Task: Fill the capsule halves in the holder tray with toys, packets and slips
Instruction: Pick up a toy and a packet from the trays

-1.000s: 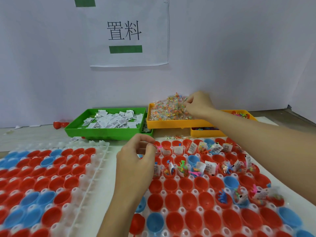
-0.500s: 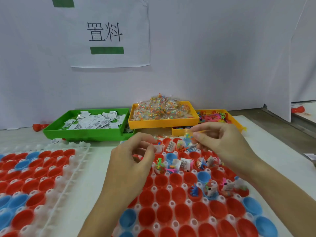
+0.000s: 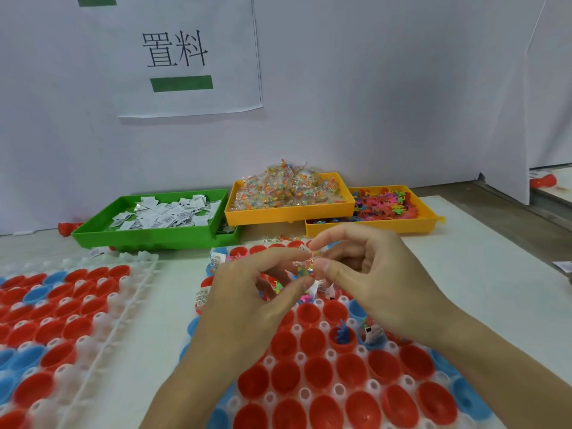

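While both hands meet over the far end of the holder tray (image 3: 312, 394), head view shows the left hand (image 3: 247, 301) and right hand (image 3: 380, 283) together pinching a small clear packet (image 3: 305, 269) with coloured bits inside. Left thumb and forefinger curl onto the packet's left side; right thumb and forefinger pinch its right side. Packet is held in the air above the tray's far rows, not in any cup. Tray holds red and blue capsule halves (image 3: 318, 339), near ones bare, one red cup with a blue toy (image 3: 342, 334), a blue cup beside it with a printed slip (image 3: 373, 334). Second holder tray (image 3: 93, 323) lies to the left, red and blue halves in it. Behind: green bin (image 3: 154, 235) of white slips, orange bin (image 3: 291, 213) heaped with packets, another orange bin (image 3: 371, 226) of coloured toys. Paper sign (image 3: 185, 54) hangs on the white wall.
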